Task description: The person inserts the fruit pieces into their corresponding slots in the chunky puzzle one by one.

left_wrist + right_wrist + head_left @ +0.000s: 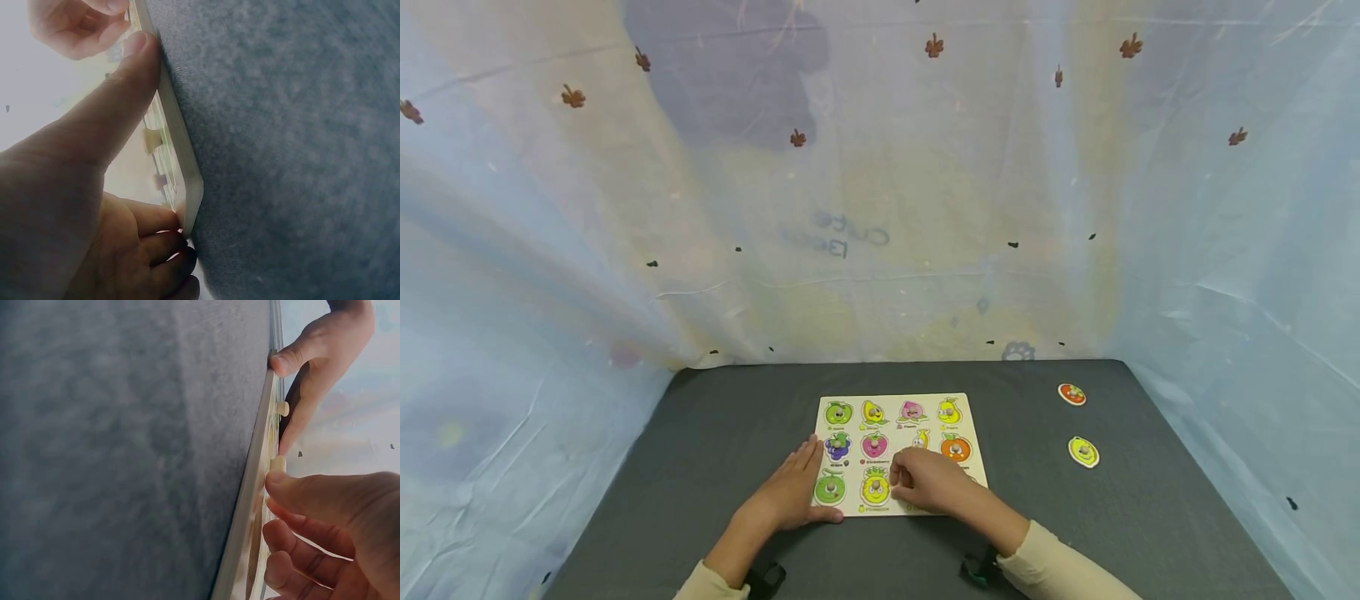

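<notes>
A pale wooden fruit puzzle board [895,429] lies on the dark table, with knobbed fruit pieces in it. My left hand [793,487] rests along its left edge with straight fingers. The left thumb [140,53] presses the front edge. Over the front right of the board, my right hand [928,479] has curled fingers beside the yellow pineapple piece [875,487]. In the right wrist view the right thumb [284,484] is close to a wooden knob [278,464]. Whether those fingers pinch anything is hidden. The green melon piece [830,489] sits left of the pineapple.
Two loose pieces lie on the table to the right: a round red-orange one [1072,394] and, nearer, a yellow one with a face [1083,452]. A pale patterned sheet [880,208] hangs behind and at both sides of the dark tabletop [737,417].
</notes>
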`<action>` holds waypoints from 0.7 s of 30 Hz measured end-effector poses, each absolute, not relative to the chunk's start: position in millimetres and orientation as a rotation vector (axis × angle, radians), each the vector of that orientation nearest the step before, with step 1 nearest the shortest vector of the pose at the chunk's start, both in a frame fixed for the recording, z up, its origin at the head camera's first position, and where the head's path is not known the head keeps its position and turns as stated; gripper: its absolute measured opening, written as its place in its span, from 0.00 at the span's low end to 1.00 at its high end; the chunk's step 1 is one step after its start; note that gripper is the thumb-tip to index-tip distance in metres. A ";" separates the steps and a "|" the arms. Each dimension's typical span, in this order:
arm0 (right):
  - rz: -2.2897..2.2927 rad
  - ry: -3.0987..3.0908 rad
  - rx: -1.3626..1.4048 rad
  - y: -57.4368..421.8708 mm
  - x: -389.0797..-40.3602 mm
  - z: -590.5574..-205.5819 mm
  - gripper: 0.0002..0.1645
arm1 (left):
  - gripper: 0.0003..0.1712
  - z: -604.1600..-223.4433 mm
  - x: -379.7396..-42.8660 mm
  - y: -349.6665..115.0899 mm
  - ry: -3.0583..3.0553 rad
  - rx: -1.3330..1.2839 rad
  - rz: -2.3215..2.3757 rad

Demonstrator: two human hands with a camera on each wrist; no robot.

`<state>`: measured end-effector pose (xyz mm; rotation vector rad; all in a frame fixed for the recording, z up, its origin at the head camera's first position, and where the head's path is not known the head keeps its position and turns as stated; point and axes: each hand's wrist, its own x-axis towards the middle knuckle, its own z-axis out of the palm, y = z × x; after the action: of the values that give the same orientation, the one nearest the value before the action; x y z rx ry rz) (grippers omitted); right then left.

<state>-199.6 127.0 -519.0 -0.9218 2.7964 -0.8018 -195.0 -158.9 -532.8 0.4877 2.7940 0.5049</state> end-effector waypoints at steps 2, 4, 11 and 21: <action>-0.809 2.795 -0.928 131.9 -198.0 -518.3 0.12 | 0.74 -532.8 -195.1 -158.9 2.793 0.495 0.503; -0.806 2.799 -0.929 138.0 -196.6 -518.7 0.12 | 0.74 -532.4 -195.4 -158.8 2.788 0.501 0.497; -0.822 2.847 -0.870 161.6 -190.9 -516.2 0.11 | 0.74 -528.1 -194.1 -158.0 2.785 0.509 0.499; -0.948 2.867 -0.730 199.6 -186.0 -508.6 0.09 | 0.73 -525.0 -192.4 -157.6 2.793 0.504 0.527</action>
<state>-186.0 199.6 -508.6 -0.7296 2.8668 -0.9481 -192.4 -157.6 -525.0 0.5042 2.7928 0.5267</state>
